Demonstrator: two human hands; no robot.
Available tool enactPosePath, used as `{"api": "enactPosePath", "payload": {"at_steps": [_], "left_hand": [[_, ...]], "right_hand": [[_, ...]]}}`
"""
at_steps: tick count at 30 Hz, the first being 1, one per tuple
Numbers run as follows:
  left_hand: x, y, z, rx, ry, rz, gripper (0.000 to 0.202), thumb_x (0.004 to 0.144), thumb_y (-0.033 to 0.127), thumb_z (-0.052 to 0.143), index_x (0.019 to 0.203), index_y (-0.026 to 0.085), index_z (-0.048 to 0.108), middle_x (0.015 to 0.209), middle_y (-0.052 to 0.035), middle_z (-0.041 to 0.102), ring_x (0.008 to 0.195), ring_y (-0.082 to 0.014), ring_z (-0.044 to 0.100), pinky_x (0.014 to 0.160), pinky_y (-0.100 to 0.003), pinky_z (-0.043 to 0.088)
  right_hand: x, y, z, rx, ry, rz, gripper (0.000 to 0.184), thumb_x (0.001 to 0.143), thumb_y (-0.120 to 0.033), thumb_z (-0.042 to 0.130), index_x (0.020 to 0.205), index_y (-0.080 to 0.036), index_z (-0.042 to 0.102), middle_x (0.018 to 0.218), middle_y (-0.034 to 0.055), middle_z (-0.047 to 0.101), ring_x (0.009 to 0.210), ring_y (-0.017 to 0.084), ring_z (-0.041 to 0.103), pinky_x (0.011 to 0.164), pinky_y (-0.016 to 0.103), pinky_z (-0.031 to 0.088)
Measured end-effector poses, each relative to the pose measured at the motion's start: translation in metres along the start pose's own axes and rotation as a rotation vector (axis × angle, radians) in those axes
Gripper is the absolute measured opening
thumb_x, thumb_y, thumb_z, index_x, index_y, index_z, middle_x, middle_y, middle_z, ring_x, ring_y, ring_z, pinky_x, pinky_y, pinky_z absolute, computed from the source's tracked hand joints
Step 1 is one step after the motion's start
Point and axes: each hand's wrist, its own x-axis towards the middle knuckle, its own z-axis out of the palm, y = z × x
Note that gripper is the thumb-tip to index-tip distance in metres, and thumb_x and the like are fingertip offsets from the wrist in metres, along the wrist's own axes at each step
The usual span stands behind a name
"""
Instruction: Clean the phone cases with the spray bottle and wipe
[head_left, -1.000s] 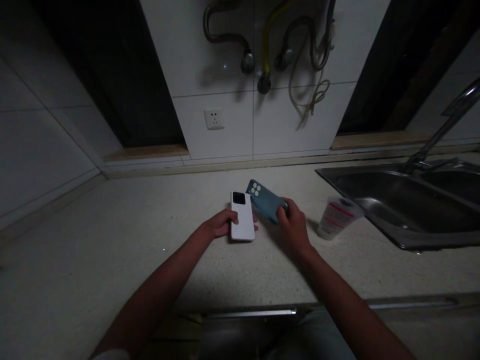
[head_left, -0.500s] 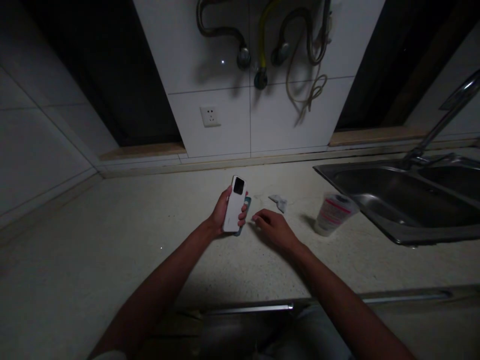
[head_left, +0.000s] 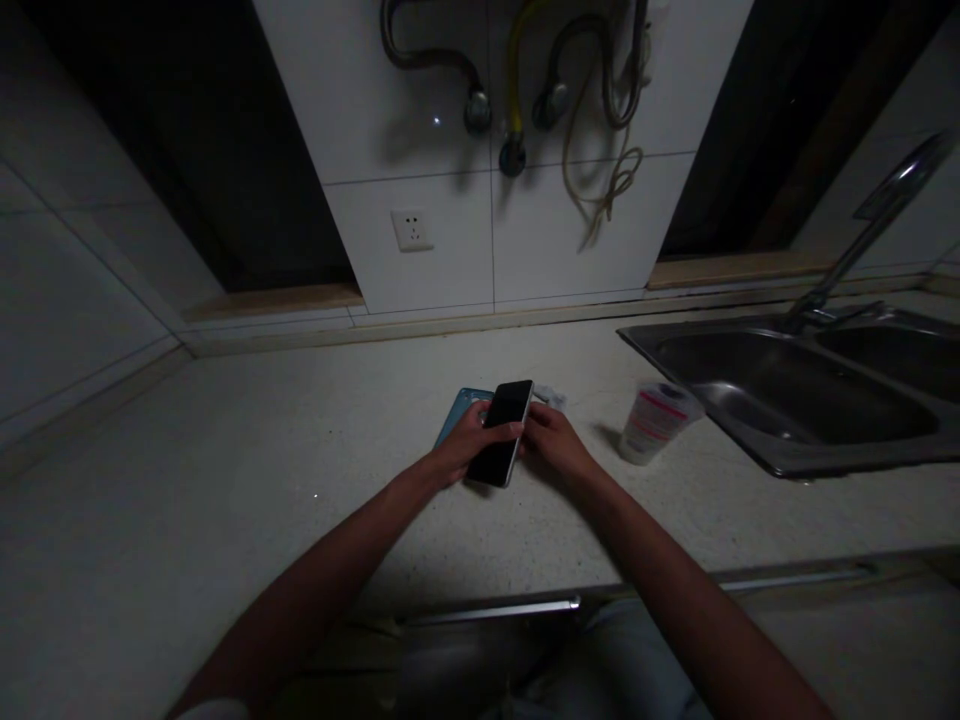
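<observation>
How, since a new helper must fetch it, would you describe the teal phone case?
On the speckled countertop, left of the steel sink, the left hand and right hand hold a dark-screened phone. The teal phone case lies just behind the left hand, partly hidden, the only blue-green thing there.

White tiled wall (head_left: 442,270), dangling hoses (head_left: 427,58), speckled countertop (head_left: 187,520), steel double sink (head_left: 787,468)

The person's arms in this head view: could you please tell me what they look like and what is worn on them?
The left hand and right hand are bare, without gloves. The left forearm and right forearm are also bare, with no visible watch, band or markings. A pale sleeve edge shows at the bottom of the view.
</observation>
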Motion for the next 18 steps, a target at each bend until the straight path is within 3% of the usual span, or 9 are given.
{"api": "enactPosePath", "payload": {"at_steps": [3,8,14,18], "left_hand": [[0.001,0.000,-0.001,0.007,0.042,-0.016,0.065,0.058,0.040,0.092,0.109,0.017,0.058,0.084,-0.0041,0.069,0.066,-0.0155,0.065,0.062,-0.027,0.048],[0.000,-0.001,0.003,-0.110,0.008,-0.022,0.055,0.061,0.034,0.090,0.105,0.019,0.062,0.082,-0.0022,0.069,0.065,-0.0148,0.063,0.062,-0.027,0.048],[-0.004,-0.002,0.011,-0.213,-0.054,-0.026,0.047,0.060,0.020,0.085,0.102,0.015,0.064,0.088,-0.0054,0.072,0.078,-0.0180,0.067,0.076,-0.031,0.053],[-0.003,-0.005,0.011,-0.204,-0.032,-0.027,0.040,0.063,0.017,0.081,0.099,0.014,0.063,0.089,-0.0063,0.072,0.081,-0.0196,0.069,0.079,-0.033,0.054]], "right_hand": [[0.001,-0.003,-0.005,0.042,0.092,0.032,0.031,0.073,-0.045,0.066,0.086,-0.017,0.064,0.063,-0.0012,0.061,0.049,0.012,0.053,0.048,0.025,0.042],[0.005,0.001,-0.014,0.027,0.261,0.051,0.031,0.069,-0.041,0.067,0.088,-0.017,0.064,0.066,-0.0004,0.063,0.050,0.012,0.054,0.049,0.026,0.042],[0.008,0.009,-0.018,-0.089,0.269,0.001,0.027,0.069,-0.040,0.060,0.085,-0.018,0.063,0.066,-0.0004,0.062,0.055,0.015,0.054,0.052,0.027,0.041],[0.010,0.016,-0.022,-0.205,0.308,-0.072,0.027,0.072,-0.040,0.056,0.087,-0.018,0.064,0.073,0.0016,0.065,0.063,0.016,0.057,0.059,0.028,0.044]]}}
